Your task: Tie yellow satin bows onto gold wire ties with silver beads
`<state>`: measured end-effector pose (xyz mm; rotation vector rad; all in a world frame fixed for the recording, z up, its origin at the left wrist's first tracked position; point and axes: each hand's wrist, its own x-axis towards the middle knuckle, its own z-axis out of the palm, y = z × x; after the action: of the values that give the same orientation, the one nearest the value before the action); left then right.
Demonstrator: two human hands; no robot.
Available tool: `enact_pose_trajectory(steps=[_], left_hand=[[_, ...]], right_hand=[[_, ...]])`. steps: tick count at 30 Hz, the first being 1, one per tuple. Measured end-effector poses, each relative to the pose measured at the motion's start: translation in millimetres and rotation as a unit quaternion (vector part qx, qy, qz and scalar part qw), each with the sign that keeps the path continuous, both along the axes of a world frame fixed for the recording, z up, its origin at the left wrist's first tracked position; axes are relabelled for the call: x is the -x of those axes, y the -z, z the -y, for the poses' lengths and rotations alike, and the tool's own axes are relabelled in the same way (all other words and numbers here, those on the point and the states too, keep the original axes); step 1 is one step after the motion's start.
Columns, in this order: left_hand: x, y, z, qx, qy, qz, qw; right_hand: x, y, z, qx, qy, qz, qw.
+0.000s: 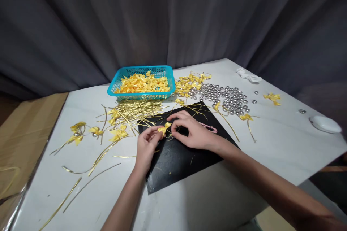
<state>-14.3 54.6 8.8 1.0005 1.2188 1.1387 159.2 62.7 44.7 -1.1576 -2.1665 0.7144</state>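
Note:
Over a black mat (pixel 187 162), my left hand (pixel 148 142) pinches a small yellow ribbon bow (pixel 164 129) between thumb and fingertips. My right hand (pixel 189 130) is just to its right, thumb and index finger curled together at a thin gold twist tie that runs by the bow; the fingertips partly hide the tie. Behind my right wrist, a pink tool (pixel 208 127) with a rounded end lies on the mat, partly covered. A pile of gold twist ties (pixel 141 110) spreads just beyond the mat.
A blue plastic basket (pixel 112 88) full of yellow bows stands at the back. Several silver beads (pixel 233 99) lie scattered to its right, near finished-looking bows with ties (pixel 189 81). Loose bows (pixel 118 133) lie on the left. A white tissue (pixel 248 75) and a white mouse-shaped object (pixel 325 124) are at right.

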Motion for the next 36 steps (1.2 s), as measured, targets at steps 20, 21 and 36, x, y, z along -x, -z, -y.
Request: enact_pose_trajectory(steps=[20,21,36], left_hand=[[-5,-1.5,1,-0.028,0.025,-0.045,0.998],[-6,-0.8,1,-0.030,0.030,-0.045,0.998],[-8,2.2,2,-0.025,0.054,-0.034,0.998]], right_hand=[[7,12.0,-5,0.046,0.053,-0.031,0.997],[8,12.2,-5,0.050,0.057,-0.030,0.997],[12,15.6,-1,0.050,0.089,0.002,0.995]])
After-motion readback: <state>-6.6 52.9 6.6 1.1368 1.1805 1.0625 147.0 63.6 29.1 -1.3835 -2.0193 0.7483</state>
